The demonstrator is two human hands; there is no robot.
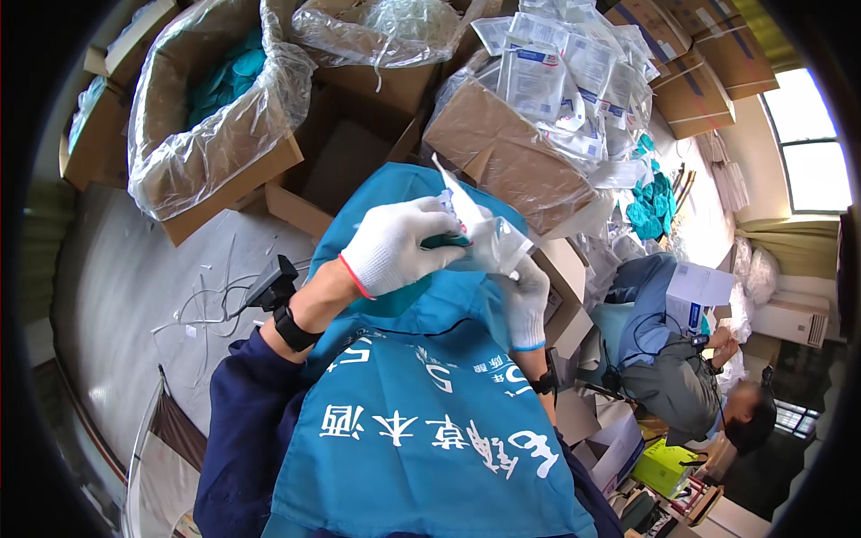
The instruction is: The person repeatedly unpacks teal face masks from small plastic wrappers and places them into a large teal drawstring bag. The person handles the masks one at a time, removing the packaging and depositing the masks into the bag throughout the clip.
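Note:
My left hand (399, 244), in a white knit glove with a red cuff edge, is closed with a small folded teal piece (446, 240) between thumb and fingers. Close beside it, my right hand (527, 300), in a white glove with a blue edge, grips a white-and-clear plastic packet (504, 244). The teal piece meets the packet's left side; whether it is inside, I cannot tell. Both hands are above my lap, over a blue apron (404, 394) with white lettering. More teal material (390, 300) lies under my left hand.
A plastic-lined carton (224, 134) of teal pieces stands at the far left. Beyond my hands, another carton (511, 148) overflows with filled packets (538, 81). Loose teal pieces (652, 208) lie on the right. A co-worker (664, 350) sits at the right beside a white box (698, 287).

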